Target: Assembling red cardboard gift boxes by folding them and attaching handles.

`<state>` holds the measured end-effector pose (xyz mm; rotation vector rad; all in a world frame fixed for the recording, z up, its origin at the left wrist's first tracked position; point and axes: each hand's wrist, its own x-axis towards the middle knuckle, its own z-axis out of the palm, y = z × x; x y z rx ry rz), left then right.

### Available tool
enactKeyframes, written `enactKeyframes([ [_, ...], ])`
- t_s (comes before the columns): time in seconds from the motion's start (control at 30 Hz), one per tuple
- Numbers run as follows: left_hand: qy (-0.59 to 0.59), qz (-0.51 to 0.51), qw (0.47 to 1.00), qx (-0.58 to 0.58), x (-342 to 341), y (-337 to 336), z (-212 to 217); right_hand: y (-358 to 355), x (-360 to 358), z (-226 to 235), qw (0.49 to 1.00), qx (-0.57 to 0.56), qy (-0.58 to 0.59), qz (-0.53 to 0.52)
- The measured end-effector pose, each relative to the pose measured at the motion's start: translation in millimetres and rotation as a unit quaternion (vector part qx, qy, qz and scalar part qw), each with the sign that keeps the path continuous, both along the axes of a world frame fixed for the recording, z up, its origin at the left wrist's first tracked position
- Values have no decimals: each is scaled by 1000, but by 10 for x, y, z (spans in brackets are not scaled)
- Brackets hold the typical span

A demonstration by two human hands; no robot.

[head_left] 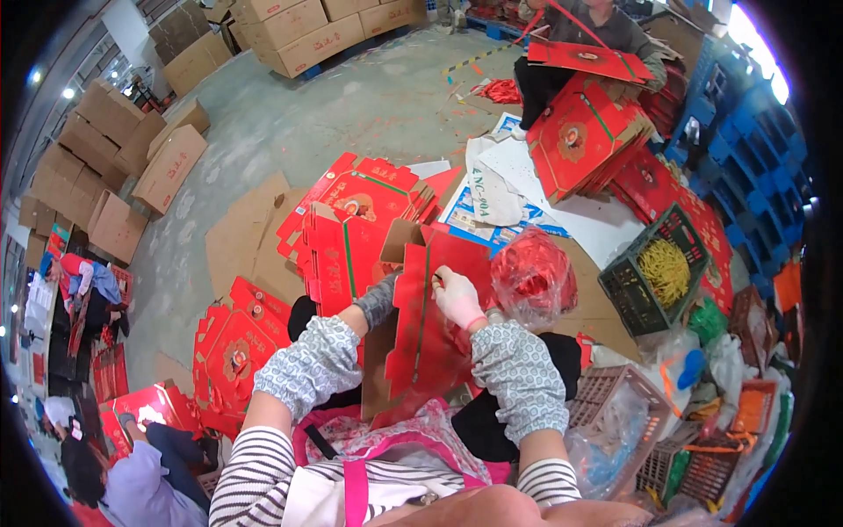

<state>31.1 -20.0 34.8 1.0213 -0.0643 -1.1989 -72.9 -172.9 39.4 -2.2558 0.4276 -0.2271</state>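
Note:
A red printed cardboard box blank (pixel 430 325) with a brown inner side stands tilted across my lap. My left hand (pixel 378 303), in a dark grey glove, grips its left side; the fingertips are partly hidden by the board. On the red face, my right hand (pixel 458 299), in a pale glove, is closed in a pinch by a narrow dark slot. Whatever lies between those fingertips is too small to make out. Just beyond my hands lean more flat red box blanks (pixel 360 198). A clear plastic bag of red material (pixel 533 274) sits beside my right hand.
On the right stands a dark green crate (pixel 654 272) of yellow cords, near brown plastic baskets (pixel 619 413) and blue pallets (pixel 760 176). A co-worker (pixel 597 26) handles red blanks at the far right. Another person (pixel 140 474) sits lower left. Brown cartons (pixel 307 39) are stacked behind.

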Motion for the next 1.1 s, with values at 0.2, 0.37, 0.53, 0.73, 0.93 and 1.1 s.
enactKeyframes([
  [0.2,-130,-77,987,-48,372,11,-796,-57,-52,31,994,96,-7,42],
  [0.37,-111,-79,975,-178,437,102,-1037,20,-49,92,997,77,11,2],
  [0.53,107,-121,942,-295,343,-35,-904,16,-66,-27,998,10,43,-44],
  [0.73,-424,-86,900,-54,283,-137,-824,32,-89,-46,992,-120,26,-16],
  [0.93,-378,-41,921,-80,255,-6,-824,69,-78,33,998,-2,41,38],
  [1.1,-632,-230,733,101,71,-98,-247,16,-150,-42,997,16,70,1],
])
